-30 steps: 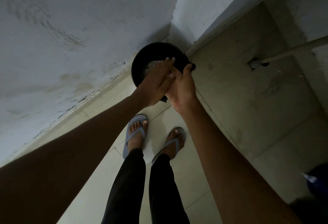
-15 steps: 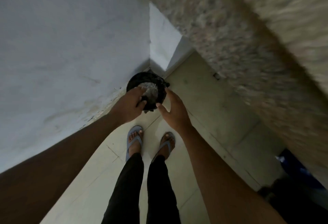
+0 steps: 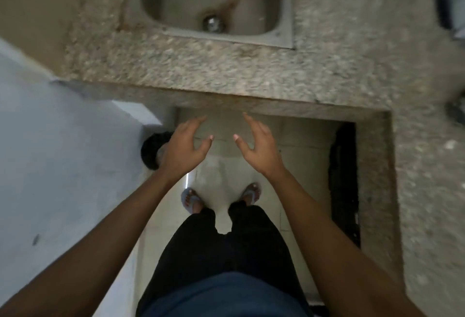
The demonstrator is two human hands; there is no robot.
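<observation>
black pot (image 3: 150, 152) half hidden behind left hand (image 3: 185, 149), sink (image 3: 285, 15) cut off at top

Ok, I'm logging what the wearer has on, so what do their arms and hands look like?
The left hand and right hand are ungloved, with no rings that I can see. The left forearm and right forearm are bare: no sleeves, watch or bracelet in view. Nails look short.
</observation>
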